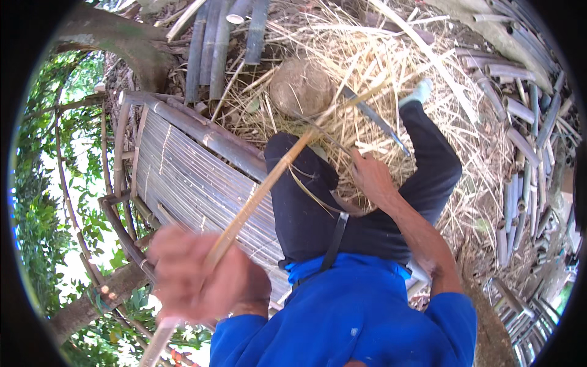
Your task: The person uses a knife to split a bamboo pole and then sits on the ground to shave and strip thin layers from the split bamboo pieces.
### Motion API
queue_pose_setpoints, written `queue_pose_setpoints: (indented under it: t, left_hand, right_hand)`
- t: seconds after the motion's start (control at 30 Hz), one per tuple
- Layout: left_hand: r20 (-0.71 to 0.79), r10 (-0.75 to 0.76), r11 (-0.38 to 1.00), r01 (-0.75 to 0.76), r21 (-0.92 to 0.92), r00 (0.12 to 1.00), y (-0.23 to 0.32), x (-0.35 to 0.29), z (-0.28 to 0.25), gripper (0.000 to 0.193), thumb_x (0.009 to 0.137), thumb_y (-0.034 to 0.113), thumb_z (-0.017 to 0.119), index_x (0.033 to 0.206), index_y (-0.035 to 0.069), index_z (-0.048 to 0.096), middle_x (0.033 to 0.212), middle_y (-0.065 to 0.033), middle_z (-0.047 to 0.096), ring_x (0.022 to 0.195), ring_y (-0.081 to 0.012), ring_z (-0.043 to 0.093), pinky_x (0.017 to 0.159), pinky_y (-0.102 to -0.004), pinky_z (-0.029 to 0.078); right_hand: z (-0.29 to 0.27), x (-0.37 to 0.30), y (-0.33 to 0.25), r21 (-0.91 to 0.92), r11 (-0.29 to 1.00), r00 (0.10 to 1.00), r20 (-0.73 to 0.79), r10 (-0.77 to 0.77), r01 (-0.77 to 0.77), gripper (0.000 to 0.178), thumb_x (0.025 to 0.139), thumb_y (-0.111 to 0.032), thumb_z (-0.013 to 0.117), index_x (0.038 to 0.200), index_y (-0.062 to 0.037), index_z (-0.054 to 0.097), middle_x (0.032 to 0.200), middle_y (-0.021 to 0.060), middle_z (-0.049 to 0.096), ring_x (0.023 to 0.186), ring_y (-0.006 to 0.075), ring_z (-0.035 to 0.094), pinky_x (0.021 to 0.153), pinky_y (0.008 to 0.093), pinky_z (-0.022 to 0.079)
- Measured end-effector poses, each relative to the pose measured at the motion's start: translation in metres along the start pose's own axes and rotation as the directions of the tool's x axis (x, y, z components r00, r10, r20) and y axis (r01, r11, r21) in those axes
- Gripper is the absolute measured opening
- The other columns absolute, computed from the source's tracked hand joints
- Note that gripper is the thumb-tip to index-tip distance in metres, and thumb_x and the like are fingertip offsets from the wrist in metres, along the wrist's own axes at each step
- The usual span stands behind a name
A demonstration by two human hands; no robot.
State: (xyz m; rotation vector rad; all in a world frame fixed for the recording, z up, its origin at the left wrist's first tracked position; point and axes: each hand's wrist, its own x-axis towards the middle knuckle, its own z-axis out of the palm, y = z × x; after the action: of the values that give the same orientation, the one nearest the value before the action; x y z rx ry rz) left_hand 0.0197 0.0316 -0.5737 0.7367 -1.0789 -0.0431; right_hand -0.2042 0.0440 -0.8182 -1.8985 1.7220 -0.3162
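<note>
My left hand [205, 272], blurred by motion, is wrapped round a long split-bamboo strip [260, 192]. The strip slants from the lower left, past my bent knee, up over the shavings. My right hand [371, 177] is closed on a knife whose thin dark blade [333, 140] reaches to the strip and meets or crosses it above my knee. Most of the knife's handle is hidden by the hand. A thin curled sliver [309, 192] hangs beside the strip over my thigh. Beyond my right hand, a larger dark blade [376, 118] lies on the shavings.
A slatted bamboo bench [189, 165] stands along my left side. Pale shavings [373, 67] cover the ground around a rounded brown stump or stone [299, 87]. Cut bamboo lengths [211, 52] lie at the far left, and more bamboo pieces [520, 144] are piled on the right.
</note>
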Motion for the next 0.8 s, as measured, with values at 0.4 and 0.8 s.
queue_pose_setpoints:
  t: [0.4,0.8]
  left_hand:
    - [0.27,-0.037,0.825,0.182,-0.536,0.962,0.061,0.1,-0.051,0.055,0.102,0.055,0.047,0.065,0.016,0.037,0.054,0.0002,0.039,0.041,-0.0131,0.035,0.043,-0.0282,0.027]
    - [0.2,0.095,0.852,0.024,-0.523,0.975,0.077,0.076,-0.061,0.045,0.097,0.043,0.055,0.064,0.016,0.04,0.052,0.0032,0.038,0.037,-0.0087,0.035,0.042,-0.024,0.024]
  right_hand:
    - [-0.061,-0.023,-0.118,0.193,0.921,0.933,-0.196,-0.303,0.339,0.016,0.093,-0.018,0.071,0.097,-0.0086,0.058,0.078,0.0138,0.058,0.061,0.0351,0.064,0.052,0.0457,0.054]
    - [-0.101,-0.05,-0.161,0.166,0.858,0.872,-0.166,-0.461,0.486,0.015,0.094,-0.017,0.067,0.1,-0.0057,0.058,0.078,0.0131,0.057,0.056,0.0317,0.064,0.048,0.042,0.054]
